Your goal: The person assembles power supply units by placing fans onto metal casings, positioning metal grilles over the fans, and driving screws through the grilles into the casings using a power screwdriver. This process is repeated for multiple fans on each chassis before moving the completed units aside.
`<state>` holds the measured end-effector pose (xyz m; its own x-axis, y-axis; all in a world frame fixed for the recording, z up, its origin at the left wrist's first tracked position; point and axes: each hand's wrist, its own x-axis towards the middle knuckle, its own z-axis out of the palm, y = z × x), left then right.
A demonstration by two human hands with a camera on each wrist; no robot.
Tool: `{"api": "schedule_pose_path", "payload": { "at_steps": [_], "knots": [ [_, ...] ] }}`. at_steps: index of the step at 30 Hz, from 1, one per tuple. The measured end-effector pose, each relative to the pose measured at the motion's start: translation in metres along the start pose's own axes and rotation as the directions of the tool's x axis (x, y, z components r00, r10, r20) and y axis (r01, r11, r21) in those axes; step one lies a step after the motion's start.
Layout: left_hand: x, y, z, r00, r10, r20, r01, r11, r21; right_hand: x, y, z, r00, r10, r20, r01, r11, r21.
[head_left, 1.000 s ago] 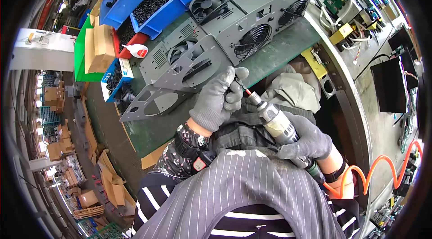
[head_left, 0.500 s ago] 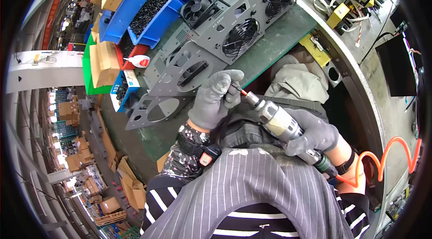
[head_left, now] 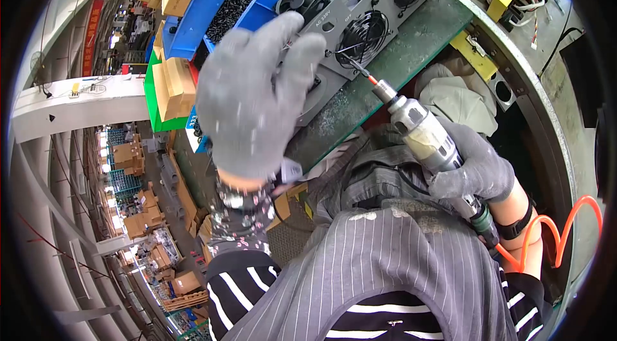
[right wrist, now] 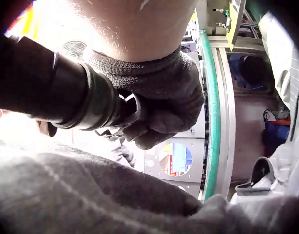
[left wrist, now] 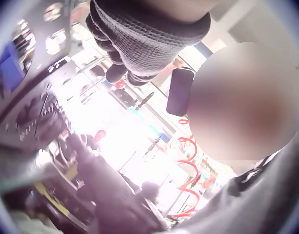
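In the head view my gloved left hand (head_left: 254, 100) is raised over the bench, fingers spread and fairly straight, holding nothing. It hides part of the grey metal panels behind it. My gloved right hand (head_left: 479, 170) grips a pneumatic screwdriver (head_left: 427, 135) around its body. The dark bit (head_left: 357, 68) points up and left, its tip right at the lower edge of a round black fan grille (head_left: 363, 39) on a grey panel (head_left: 324, 19) marked AC 220V. Below the right wrist, the right wrist view has the curled gloved fingers (right wrist: 164, 117) around the tool.
Blue bins (head_left: 189, 29) of small black parts stand behind the panels. A cardboard box (head_left: 177, 90) sits in a green bin (head_left: 154, 100) at the left. An orange coiled hose (head_left: 585, 199) trails right from the tool. The green bench edge (head_left: 411, 64) runs beside the lap.
My left hand has left the bit tip, swung up and left, and spread its fingers. The screwdriver, still in my right hand, now has its bit at the fan grille.
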<state>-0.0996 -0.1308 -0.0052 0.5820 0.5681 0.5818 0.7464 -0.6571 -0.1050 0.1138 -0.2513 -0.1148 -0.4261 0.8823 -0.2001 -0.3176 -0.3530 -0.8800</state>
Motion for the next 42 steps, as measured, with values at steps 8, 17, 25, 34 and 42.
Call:
{"api": "schedule_pose_path", "payload": {
  "at_steps": [8, 17, 25, 34, 42],
  "knots": [
    [0.01, -0.019, 0.031, 0.972, 0.079, 0.219, -0.078, 0.997, -0.011, 0.009, -0.001, 0.003, 1.0, 0.027, 0.002, -0.026, 0.991, -0.134],
    [0.012, -0.021, 0.032, 0.96, 0.098, 0.262, -0.097, 0.995, -0.018, 0.009, 0.004, 0.005, 1.0, -0.006, 0.003, 0.006, 0.996, -0.089],
    [0.01, -0.021, 0.031, 0.959, 0.098, 0.265, -0.099, 0.995, -0.009, 0.013, 0.006, 0.006, 1.0, -0.022, 0.015, 0.024, 0.987, -0.158],
    [0.015, -0.022, 0.031, 0.93, 0.143, 0.339, -0.143, 0.989, -0.026, 0.015, -0.003, 0.01, 0.998, -0.006, 0.057, 0.013, 0.994, -0.107],
    [0.011, -0.03, 0.038, 0.942, 0.196, 0.273, -0.189, 0.981, -0.053, 0.014, -0.04, 0.036, 0.987, 0.156, -0.036, -0.148, 0.974, 0.17]
  ]
}}
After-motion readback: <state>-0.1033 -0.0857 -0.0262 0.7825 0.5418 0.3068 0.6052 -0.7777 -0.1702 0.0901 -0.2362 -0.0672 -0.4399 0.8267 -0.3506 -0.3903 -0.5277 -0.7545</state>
